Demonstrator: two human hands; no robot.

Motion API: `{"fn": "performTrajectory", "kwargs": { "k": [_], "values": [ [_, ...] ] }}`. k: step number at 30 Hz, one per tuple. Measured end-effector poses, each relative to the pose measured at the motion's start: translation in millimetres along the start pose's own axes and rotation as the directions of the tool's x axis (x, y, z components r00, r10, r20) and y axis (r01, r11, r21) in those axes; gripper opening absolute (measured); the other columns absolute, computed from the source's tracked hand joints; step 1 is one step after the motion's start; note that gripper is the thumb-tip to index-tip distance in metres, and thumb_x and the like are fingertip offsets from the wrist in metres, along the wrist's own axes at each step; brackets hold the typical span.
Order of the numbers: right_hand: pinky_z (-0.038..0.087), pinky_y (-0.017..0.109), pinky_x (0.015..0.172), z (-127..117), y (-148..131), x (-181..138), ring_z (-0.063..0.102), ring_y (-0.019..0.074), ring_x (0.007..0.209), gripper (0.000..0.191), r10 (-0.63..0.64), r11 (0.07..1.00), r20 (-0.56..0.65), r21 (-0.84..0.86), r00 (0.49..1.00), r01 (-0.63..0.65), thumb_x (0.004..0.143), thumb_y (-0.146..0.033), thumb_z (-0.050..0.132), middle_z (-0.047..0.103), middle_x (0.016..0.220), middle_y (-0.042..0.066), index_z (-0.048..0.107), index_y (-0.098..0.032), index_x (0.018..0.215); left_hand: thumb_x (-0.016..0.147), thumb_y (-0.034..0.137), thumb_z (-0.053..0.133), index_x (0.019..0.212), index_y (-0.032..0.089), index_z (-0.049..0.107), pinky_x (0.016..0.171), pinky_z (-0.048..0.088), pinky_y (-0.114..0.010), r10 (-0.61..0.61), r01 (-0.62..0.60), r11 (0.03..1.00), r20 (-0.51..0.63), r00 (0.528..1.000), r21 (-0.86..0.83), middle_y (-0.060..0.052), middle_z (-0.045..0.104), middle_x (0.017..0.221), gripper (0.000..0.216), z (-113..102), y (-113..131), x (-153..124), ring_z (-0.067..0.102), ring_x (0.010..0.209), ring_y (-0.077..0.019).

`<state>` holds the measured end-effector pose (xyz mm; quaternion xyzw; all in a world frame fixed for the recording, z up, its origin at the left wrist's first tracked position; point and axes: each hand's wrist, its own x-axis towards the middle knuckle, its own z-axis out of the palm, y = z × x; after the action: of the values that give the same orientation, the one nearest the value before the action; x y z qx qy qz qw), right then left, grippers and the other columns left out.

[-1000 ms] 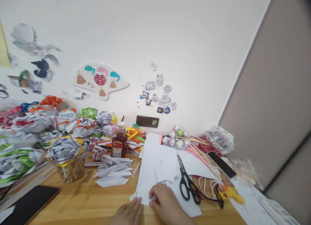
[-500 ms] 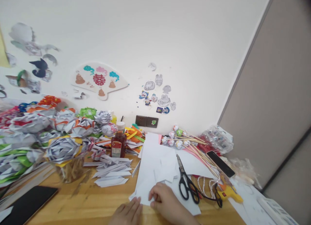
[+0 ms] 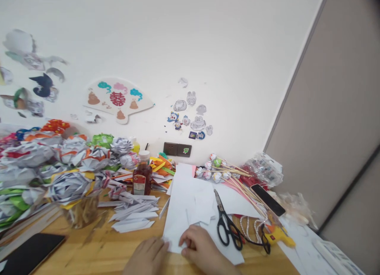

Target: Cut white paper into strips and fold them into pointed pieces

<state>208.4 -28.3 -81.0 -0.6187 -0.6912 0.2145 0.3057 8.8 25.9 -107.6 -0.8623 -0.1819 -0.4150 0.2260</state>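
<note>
Wooden table [image 3: 97, 251] fills the lower view, w/ white wall [image 3: 184, 37] behind carrying a fan-shaped cutout [image 3: 118, 99] & small stickers. Left side of table: big heap of folded paper flowers [image 3: 53, 168], grey-white w/ orange, green, yellow bits. In front of heap, pile of white paper strips [image 3: 133, 215]. Centre: stack of white paper sheets [image 3: 190, 199], running from near the wall down to the near edge. Far left corner: dark tablet [image 3: 28, 251], flat. Right of sheets: black scissors [image 3: 227, 223], blades shut, pointing away; beyond them bundle of sticks w/ paper buds [image 3: 228, 176], a black phone [image 3: 268, 199], yellow glue gun [image 3: 277, 236]. Small bottle of reddish liquid [image 3: 142, 178] stands upright btwn flowers & sheets.

Both hands at bottom edge, on the near end of the white sheets. Left hand [image 3: 148, 257]: fingers bent down, tips pressing the sheet's near-left corner. Right hand [image 3: 200, 249]: fingers curled, pinching the paper edge just beside the left; the two are nearly touching.
</note>
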Motion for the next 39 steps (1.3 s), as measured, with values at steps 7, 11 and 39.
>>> {"fn": "performTrajectory", "kwargs": {
  "k": [7, 11, 39],
  "values": [
    [0.035, 0.019, 0.069, 1, 2, 0, 0.055, 0.0129, 0.073, 0.026, -0.056, 0.998, -0.023, 0.008, 0.998, 0.056, 0.062, 0.001, 0.064, 0.059, 0.071, -0.003, 0.068, -0.019, 0.077, 0.079, 0.009, 0.041, 0.076, 0.023, 0.066, 0.056, 0.053, -0.025, -0.208, 0.269, 0.943, 0.279, 0.937, -0.199, -0.002, 0.069, 0.068, 0.029, 1, -7, -1, 0.067, 0.062, -0.0177],
    [0.036, 0.019, 0.070, 3, -1, -1, 0.055, 0.0127, 0.072, 0.025, -0.059, 0.998, -0.028, -0.010, 0.998, 0.059, 0.061, 0.002, 0.064, 0.060, 0.069, -0.003, 0.069, -0.019, 0.074, 0.082, 0.013, 0.041, 0.069, 0.021, 0.061, 0.058, 0.051, -0.027, -0.280, 0.402, 0.880, 0.408, 0.869, -0.253, -0.003, 0.067, 0.067, 0.025, 2, -8, 0, 0.065, 0.063, -0.0192],
    [0.035, 0.027, 0.076, 13, -4, -2, 0.054, 0.0174, 0.084, 0.019, -0.112, 0.971, -0.007, -0.211, 0.994, 0.108, 0.073, 0.001, 0.062, 0.064, 0.084, 0.002, 0.060, -0.018, 0.076, 0.077, 0.005, 0.058, 0.069, 0.017, 0.064, 0.061, 0.052, -0.036, -0.193, 0.285, 0.950, 0.478, 0.857, -0.128, -0.007, 0.068, 0.072, 0.016, 1, -9, -3, 0.064, 0.068, -0.0250]
  ]
}}
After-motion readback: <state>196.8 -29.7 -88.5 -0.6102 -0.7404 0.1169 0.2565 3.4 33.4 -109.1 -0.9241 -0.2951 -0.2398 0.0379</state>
